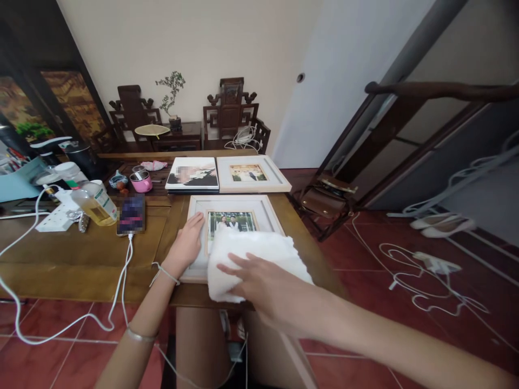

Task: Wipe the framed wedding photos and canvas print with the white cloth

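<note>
Just below the picture's middle, see a pale-wood, white-matted rectangular picture frame (227, 205), flat on a brown wooden table (133, 278). Looks stiff, fairly light and probably fragile, perhaps slippery if glazed; best held by opposite wooden edges. Resting the left hand (188, 237) on the left border; unable to tell any underside grip. Spreading the right hand (259, 278), unclenched, across a soft, fluffy white cloth (263, 243) at lower centre. Cannot see, beneath it, the lower right corner or the colour photograph's (231, 221) lower part.
</note>
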Demonstrator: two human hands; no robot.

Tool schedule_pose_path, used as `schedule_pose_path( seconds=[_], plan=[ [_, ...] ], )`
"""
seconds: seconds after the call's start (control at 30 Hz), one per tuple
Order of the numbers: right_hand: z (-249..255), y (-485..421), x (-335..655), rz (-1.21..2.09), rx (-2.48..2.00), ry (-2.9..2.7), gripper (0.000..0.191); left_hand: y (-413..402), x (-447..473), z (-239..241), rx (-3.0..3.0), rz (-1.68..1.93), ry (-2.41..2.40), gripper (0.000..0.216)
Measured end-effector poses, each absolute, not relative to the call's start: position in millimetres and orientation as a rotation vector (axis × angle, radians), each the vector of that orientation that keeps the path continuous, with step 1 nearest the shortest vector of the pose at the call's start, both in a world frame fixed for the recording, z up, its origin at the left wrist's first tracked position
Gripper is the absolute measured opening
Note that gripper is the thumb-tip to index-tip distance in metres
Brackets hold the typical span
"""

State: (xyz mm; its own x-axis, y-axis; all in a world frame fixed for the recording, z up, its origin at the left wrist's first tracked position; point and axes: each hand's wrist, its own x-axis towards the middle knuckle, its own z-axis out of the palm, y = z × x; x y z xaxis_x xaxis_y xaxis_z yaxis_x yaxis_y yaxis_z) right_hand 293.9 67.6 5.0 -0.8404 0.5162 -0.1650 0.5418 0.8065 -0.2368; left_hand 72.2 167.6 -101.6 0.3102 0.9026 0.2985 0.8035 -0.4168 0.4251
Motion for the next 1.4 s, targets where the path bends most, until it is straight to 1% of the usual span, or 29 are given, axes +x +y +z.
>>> schedule_pose_path(
  seconds=[0.13, 0.23, 0.33, 0.43, 0.57, 0.73, 0.87, 1.0, 1.1, 1.23, 1.33, 1.4],
  plan=[
    [-6.2, 78.5, 284.6, -0.393, 0.98, 2.904, 0.054, 167.1, 71.8, -100.3, 2.363, 0.741, 1.55, 0.052],
    [-19.9, 114.3, 273.4, -0.196, 1.192, 2.833, 0.055, 164.2, 72.8, -93.5, 2.325, 0.746, 1.508, 0.045],
    [-26.8, 154.0, 258.8, 0.038, 1.413, 2.752, 0.05, 159.5, 74.8, -84.7, 2.274, 0.814, 1.464, 0.049],
    [-27.0, 176.3, 242.2, 0.146, 1.517, 2.695, 0.045, 155.4, 76.6, -78.4, 2.223, 0.934, 1.429, 0.053],
    [-19.7, 160.2, 229.6, 0.082, 1.361, 2.679, 0.042, 154.0, 78.5, -74.3, 2.11, 1.062, 1.422, 0.055],
    [3.4, 95.1, 235.8, -0.069, 1.012, 2.696, 0.04, 157.4, 78.8, -73.7, 1.964, 1.169, 1.445, 0.054],
    [12.9, 60.1, 236.3, -0.197, 0.858, 2.795, 0.04, 161.6, 75.5, -79.3, 2.024, 1.108, 1.486, 0.046],
    [6.0, 55.1, 229.6, -0.188, 0.906, 2.889, 0.034, 164.9, 70.5, -85.7, 2.148, 1.029, 1.538, 0.04],
    [0.5, 57.8, 238.8, -0.25, 0.946, 2.857, 0.036, 166.1, 68.5, -87.6, 2.207, 0.987, 1.543, 0.041],
    [-4.2, 51.4, 285.0, -0.324, 1.08, 2.76, 0.041, 168.0, 67.9, -89.2, 2.271, 0.956, 1.532, 0.041],
    [-10.2, 41.5, 331.6, -0.298, 1.256, 2.788, 0.042, 170.1, 67.8, -91.3, 2.334, 0.94, 1.49, 0.041],
    [-15.5, 39.2, 356.5, -0.255, 1.361, 2.789, 0.048, 171.0, 68.1, -92.1, 2.383, 0.917, 1.455, 0.041]
  ],
)
